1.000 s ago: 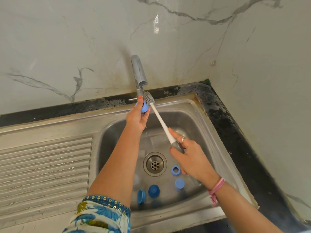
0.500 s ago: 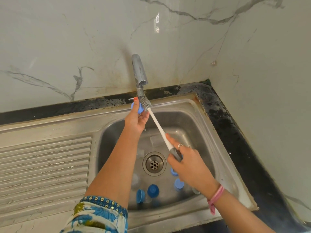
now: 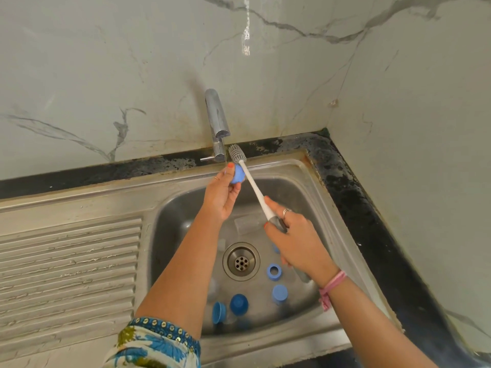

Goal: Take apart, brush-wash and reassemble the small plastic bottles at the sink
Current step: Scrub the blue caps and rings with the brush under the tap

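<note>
- Nearest to the camera, the bottom of the sink [image 3: 332, 208] holds loose blue parts: a cap lying on its side [image 3: 219, 312], a darker domed cap [image 3: 238, 303], another cap [image 3: 279, 293] and a blue ring [image 3: 274, 272], all clustered around the drain [image 3: 241, 261]. There's also something clear lying near the drain, probably bottle bodies, but it's too see-through to say for sure.
- Right hand [image 3: 297, 235] is next out, fingers wrapped around the grey grip of the bottle brush [image 3: 253, 185], index finger laid along the white shaft. The forearm comes in from the lower right.
- The brush's long axis runs up and to the left from that hand, and its bristle head [image 3: 236, 152] ends up just right of the tap [image 3: 217, 123] and above the left hand.
- Left hand [image 3: 221, 197] is reached furthest out, arm nearly straight, pinching a small blue cap [image 3: 237, 174] between thumb and fingertips right under the spout.
- So here's the bit that matters: the bristle head sits just above and slightly behind the held cap, with the shaft passing right alongside it on the right. Looks to me like the brush only needs to slide back down its own line to get into the cap.
- A thin trickle seems to be coming off the spout, hard to tell though.
</note>
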`<state>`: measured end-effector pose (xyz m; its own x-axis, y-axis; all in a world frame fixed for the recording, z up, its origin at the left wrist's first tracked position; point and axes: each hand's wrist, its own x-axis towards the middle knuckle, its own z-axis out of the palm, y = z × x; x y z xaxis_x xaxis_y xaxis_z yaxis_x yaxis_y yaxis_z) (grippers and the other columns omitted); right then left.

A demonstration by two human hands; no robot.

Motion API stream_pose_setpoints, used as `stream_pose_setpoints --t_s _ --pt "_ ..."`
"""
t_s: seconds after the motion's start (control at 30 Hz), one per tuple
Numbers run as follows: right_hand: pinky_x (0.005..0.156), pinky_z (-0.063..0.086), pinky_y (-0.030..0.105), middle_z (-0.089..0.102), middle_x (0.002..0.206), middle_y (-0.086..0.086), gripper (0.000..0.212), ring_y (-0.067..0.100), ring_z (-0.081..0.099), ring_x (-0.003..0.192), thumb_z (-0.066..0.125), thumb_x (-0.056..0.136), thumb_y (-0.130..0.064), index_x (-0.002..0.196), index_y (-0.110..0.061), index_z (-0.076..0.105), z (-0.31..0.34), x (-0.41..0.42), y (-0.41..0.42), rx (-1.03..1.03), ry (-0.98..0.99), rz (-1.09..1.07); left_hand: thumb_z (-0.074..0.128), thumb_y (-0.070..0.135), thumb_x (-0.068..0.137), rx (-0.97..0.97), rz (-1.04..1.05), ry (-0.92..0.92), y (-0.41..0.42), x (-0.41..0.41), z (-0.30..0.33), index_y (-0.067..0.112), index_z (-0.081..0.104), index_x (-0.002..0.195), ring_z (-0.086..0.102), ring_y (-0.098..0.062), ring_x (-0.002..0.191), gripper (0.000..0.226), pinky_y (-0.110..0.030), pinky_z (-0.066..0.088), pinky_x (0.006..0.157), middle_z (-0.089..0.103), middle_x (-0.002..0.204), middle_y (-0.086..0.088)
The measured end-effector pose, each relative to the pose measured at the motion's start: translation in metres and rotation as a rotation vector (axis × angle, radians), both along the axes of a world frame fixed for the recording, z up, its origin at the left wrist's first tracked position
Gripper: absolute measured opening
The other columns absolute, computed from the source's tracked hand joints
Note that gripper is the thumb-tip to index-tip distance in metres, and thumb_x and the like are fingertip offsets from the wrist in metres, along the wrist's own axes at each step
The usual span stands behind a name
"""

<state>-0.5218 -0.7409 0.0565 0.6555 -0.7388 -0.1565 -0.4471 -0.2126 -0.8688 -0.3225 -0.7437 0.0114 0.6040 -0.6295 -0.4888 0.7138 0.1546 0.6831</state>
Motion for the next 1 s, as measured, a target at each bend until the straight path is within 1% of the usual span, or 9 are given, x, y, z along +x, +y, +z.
stream_pose_setpoints --t_s 0.13,0.23,0.33,0.47,0.57,0.67,0.77,0.87,1.0 --pt "0.05 0.051 0.033 0.043 0.059 -0.002 0.057 0.007 0.038 0.044 0.054 0.094 -0.02 0.141 -0.047 0.036 -0.003 -0.009 0.016 -0.058 0.083 0.033 0.063 0.024 0.092 -0.001 0.097 0.036 0.003 0.009 -0.002 0.014 0.062 0.102 0.06 -0.011 0.079 0.014 -0.019 0.052 0.063 0.062 0.1 -0.006" --pt "0.055 0.053 0.04 0.05 0.063 0.008 0.058 0.016 0.042 0.049 0.055 0.093 -0.022 0.139 -0.051 0.035 -0.011 -0.017 0.031 -0.04 0.08 0.042 0.069 0.026 0.087 -0.011 0.171 0.1 0.005 0.013 -0.005 0.01 0.061 0.105 0.066 -0.014 0.082 0.026 -0.026 0.058 0.071 0.066 0.102 -0.009" --pt "0.056 0.053 0.035 0.055 0.063 0.01 0.058 0.022 0.045 0.051 0.055 0.092 -0.021 0.14 -0.048 0.037 -0.018 -0.019 0.036 -0.064 0.081 0.053 0.069 0.026 0.088 -0.088 0.17 0.151 0.006 0.012 -0.005 0.008 0.059 0.111 0.069 -0.022 0.088 0.031 -0.041 0.058 0.082 0.068 0.104 -0.013" --pt "0.056 0.048 0.033 0.045 0.06 0.003 0.056 0.009 0.04 0.049 0.057 0.093 -0.02 0.141 -0.044 0.041 -0.021 -0.021 0.041 -0.069 0.052 0.039 0.064 0.018 0.091 -0.173 0.229 0.234 0.004 0.011 -0.003 0.002 0.058 0.109 0.073 -0.02 0.071 0.024 -0.031 0.061 0.064 0.068 0.095 -0.014" --pt "0.055 0.051 0.044 0.05 0.07 0.019 0.054 0.012 0.038 0.051 0.057 0.093 -0.022 0.138 -0.049 0.042 -0.021 -0.02 0.035 -0.061 0.037 -0.003 0.062 0.016 0.092 -0.175 0.16 0.197 0.002 0.012 0.0 0.002 0.059 0.108 0.073 -0.019 0.075 0.021 -0.029 0.06 0.066 0.069 0.096 -0.014" --pt "0.053 0.051 0.046 0.042 0.066 0.007 0.054 0.013 0.038 0.051 0.056 0.093 -0.025 0.136 -0.055 0.041 -0.017 -0.013 0.022 -0.057 0.045 -0.002 0.061 0.011 0.093 -0.125 0.104 0.166 0.003 0.014 0.001 0.001 0.059 0.11 0.069 -0.018 0.085 0.02 -0.024 0.06 0.067 0.068 0.098 -0.013" --pt "0.053 0.052 0.043 0.048 0.067 0.014 0.054 0.016 0.042 0.05 0.054 0.093 -0.023 0.139 -0.048 0.041 -0.012 -0.007 0.005 -0.073 0.06 0.03 0.057 0.006 0.094 -0.109 0.015 0.153 0.009 0.012 -0.001 -0.001 0.058 0.114 0.068 -0.02 0.089 0.021 -0.023 0.059 0.066 0.067 0.101 -0.015" --pt "0.044 0.05 0.028 0.055 0.077 0.025 0.055 0.016 0.044 0.05 0.053 0.093 -0.019 0.141 -0.045 0.042 -0.008 -0.004 -0.004 -0.032 0.03 0.069 0.059 0.009 0.094 -0.108 -0.04 0.121 0.016 0.014 -0.003 0.004 0.06 0.111 0.069 -0.021 0.091 0.018 -0.019 0.057 0.063 0.068 0.103 -0.015" --pt "0.043 0.046 0.021 0.057 0.083 0.025 0.056 0.013 0.044 0.047 0.053 0.094 -0.019 0.141 -0.047 0.041 -0.009 -0.004 -0.011 -0.022 0.025 0.079 0.059 0.008 0.094 -0.038 -0.186 0.009 0.019 0.016 0.0 0.008 0.062 0.106 0.07 -0.021 0.088 0.013 -0.018 0.056 0.063 0.067 0.104 -0.013"
